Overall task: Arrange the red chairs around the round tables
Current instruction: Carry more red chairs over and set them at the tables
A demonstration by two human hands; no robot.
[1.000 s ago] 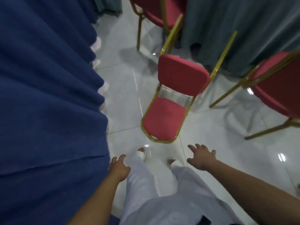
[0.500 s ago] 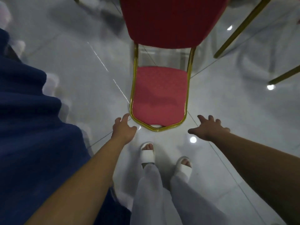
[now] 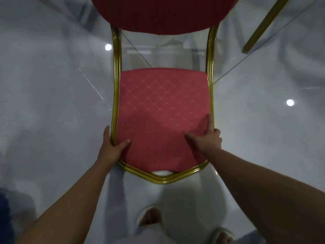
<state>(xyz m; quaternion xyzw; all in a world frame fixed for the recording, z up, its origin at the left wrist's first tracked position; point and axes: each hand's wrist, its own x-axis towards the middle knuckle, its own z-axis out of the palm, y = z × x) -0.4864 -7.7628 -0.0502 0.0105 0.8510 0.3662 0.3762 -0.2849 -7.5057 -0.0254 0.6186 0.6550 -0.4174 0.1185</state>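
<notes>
At the lower left corner of the view, well to the left of the red chair (image 3: 163, 110), a patch of dark blue cloth (image 3: 5, 210) shows at the edge. The left forearm reaches up from the lower left toward the chair's seat, nearly straight. The left hand (image 3: 112, 147) clamps the seat's front left corner: the thumb lies on top of the patterned red cushion, while the fingers (image 3: 106, 133) run along the outside of the gold frame (image 3: 117, 95), so the hand is closed on the frame's left rail.

The red chair stands on the glossy pale tiled floor (image 3: 52, 85) directly in front of the person, its seat facing the camera and its red backrest (image 3: 163, 13) at the top of the view. The gold frame wraps the seat and rises on both sides to the backrest. Below the seat's front edge, white trousers and a foot in a white sandal (image 3: 151, 217) are visible.

The right forearm comes in from the lower right. The right hand (image 3: 207, 138) sits at the seat's front right edge, with the thumb pointing left across the cushion, the index finger stretched forward along the right rail, and the other fingers curled over the frame's outside, gripping it.

To the upper right of the chair, a slanted gold leg (image 3: 263, 23) of another chair crosses the floor.
</notes>
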